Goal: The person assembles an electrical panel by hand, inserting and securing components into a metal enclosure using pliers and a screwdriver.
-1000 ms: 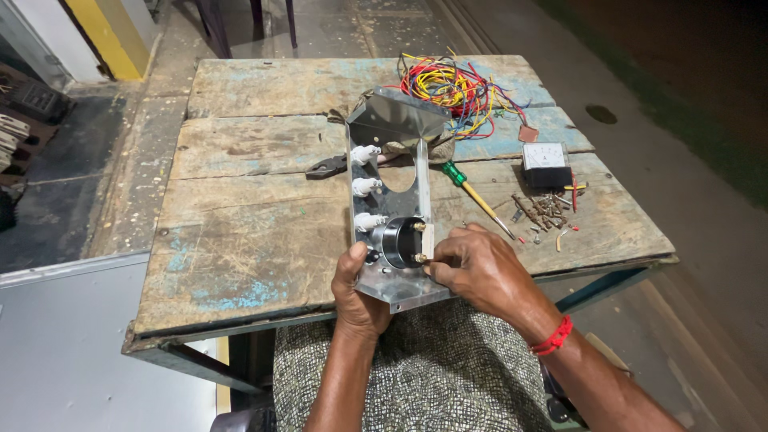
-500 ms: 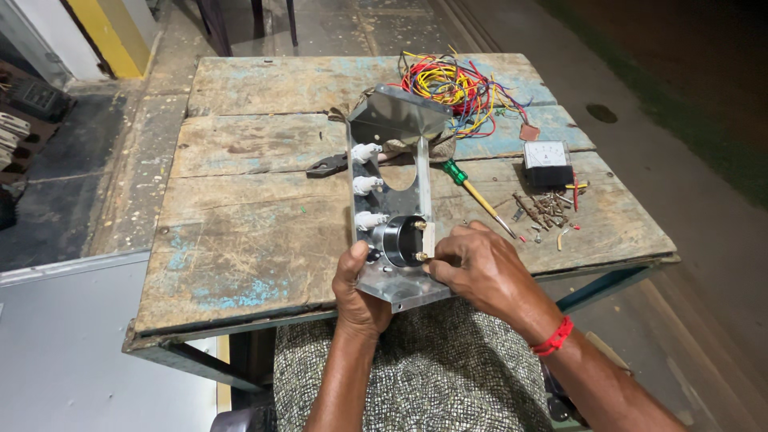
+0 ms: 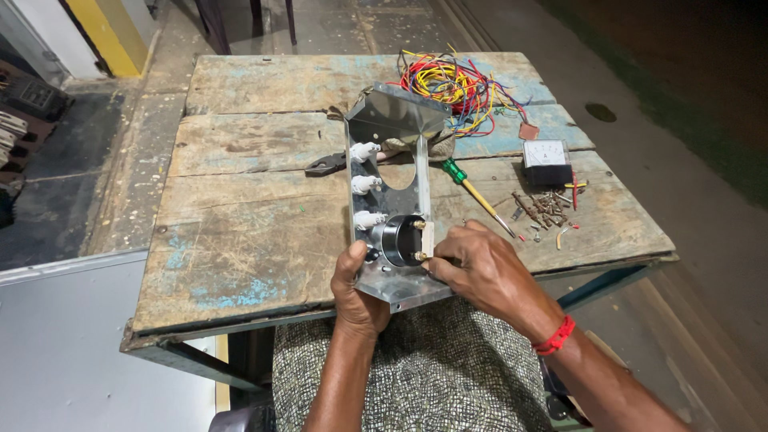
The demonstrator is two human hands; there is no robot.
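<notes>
A bent shiny metal panel (image 3: 392, 120) stands on edge at the near side of a worn wooden table (image 3: 240, 232). Three white round fittings (image 3: 364, 186) sit in a row on it, and a round black meter body (image 3: 398, 238) with two brass studs sits at its near end. My left hand (image 3: 354, 290) grips the panel's near lower corner. My right hand (image 3: 478, 269) is at the meter's right side, fingertips pinched on a small part by the lower stud.
A tangle of coloured wires (image 3: 452, 84) lies at the far right. A green-handled screwdriver (image 3: 474, 194), a square panel meter (image 3: 547, 162), scattered small screws (image 3: 546, 208) and dark pliers (image 3: 326, 166) lie on the table. A patterned cloth (image 3: 416, 368) covers my lap.
None of note: both hands stay on the panel, the right hand's fingers shifting only slightly at the meter.
</notes>
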